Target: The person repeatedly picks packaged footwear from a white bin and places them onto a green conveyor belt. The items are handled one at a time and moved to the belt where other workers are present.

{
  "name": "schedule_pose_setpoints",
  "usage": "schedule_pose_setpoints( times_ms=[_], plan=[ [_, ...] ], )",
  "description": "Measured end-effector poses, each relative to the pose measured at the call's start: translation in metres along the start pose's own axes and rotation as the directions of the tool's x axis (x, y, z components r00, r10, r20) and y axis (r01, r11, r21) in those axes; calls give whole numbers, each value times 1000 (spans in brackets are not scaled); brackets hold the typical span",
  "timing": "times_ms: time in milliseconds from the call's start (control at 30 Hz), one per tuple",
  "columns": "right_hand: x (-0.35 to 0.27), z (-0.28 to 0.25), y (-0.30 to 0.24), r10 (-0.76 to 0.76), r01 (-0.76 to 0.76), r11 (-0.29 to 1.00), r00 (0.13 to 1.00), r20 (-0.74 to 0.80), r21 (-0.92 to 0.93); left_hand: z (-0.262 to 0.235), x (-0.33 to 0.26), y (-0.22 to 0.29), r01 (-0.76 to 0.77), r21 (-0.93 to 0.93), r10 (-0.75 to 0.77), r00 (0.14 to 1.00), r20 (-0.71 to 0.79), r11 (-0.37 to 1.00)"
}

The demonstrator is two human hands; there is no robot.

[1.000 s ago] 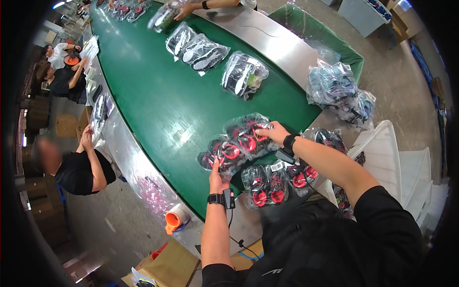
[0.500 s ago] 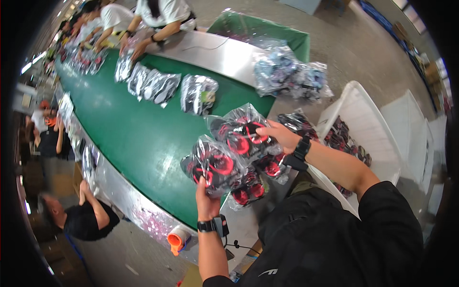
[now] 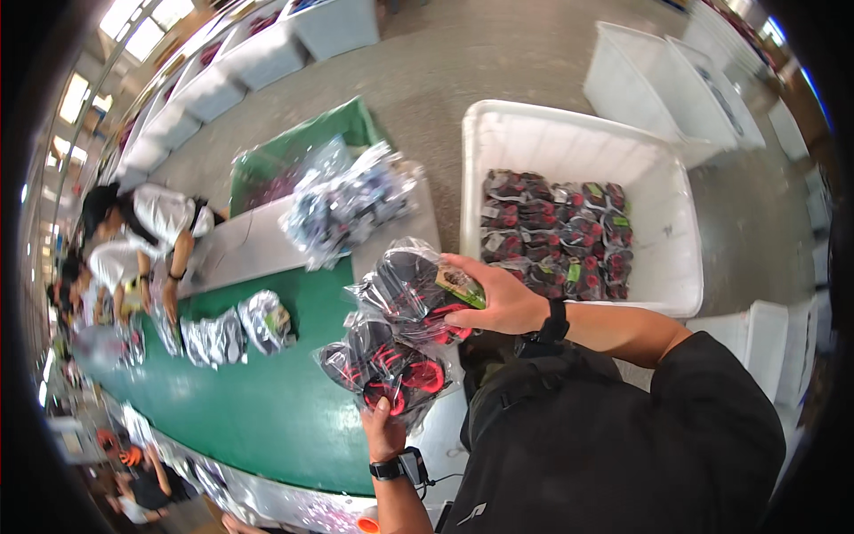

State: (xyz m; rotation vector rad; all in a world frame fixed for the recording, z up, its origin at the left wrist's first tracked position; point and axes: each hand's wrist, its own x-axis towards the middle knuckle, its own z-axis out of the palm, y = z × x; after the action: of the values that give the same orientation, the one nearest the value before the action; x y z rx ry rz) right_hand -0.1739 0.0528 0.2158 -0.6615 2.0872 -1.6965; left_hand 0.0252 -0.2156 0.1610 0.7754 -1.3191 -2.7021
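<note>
My left hand (image 3: 384, 434) is closed on a clear plastic bag of black and red sandals (image 3: 391, 367), its thumb on top. My right hand (image 3: 503, 307) grips another bag of black and red sandals (image 3: 402, 283), with a green and yellow card inside it. The two bags touch each other in front of my body, above the near end of the green conveyor belt (image 3: 302, 418). My right-hand fingers lie over the right edge of their bag. Whether more bags are underneath is hidden.
A large white bin (image 3: 658, 214) on the right holds rows of bagged black and red sandals (image 3: 578, 236). Bagged bluish goods (image 3: 356, 200) lie on the metal table end. Several silvery bags (image 3: 213, 340) sit on the belt. Co-workers (image 3: 165, 222) stand along its far side.
My view has swung right, bringing the white bin fully into sight. The right-hand bag has turned, showing its card and the dark side of the sandals. Both hands keep hold of their bags.
</note>
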Motion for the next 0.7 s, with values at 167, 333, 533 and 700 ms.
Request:
schedule_pose_setpoints(
  times_ms=[167,333,533,700],
  plan=[
    [-55,-84,30,103,-101,976,995,2,192,77,16,-25,60,27,-65,977,202,998],
    [-119,-180,75,88,-74,915,996,-16,395,159,32,-74,111,165,-157,942,298,980],
    [-194,-296,118,161,-121,656,987,18,745,266,34,-140,289,241,-353,889,292,927],
    [-230,-350,124,309,-180,517,951,13,837,327,33,-170,229,381,-337,910,243,896]
  ],
)
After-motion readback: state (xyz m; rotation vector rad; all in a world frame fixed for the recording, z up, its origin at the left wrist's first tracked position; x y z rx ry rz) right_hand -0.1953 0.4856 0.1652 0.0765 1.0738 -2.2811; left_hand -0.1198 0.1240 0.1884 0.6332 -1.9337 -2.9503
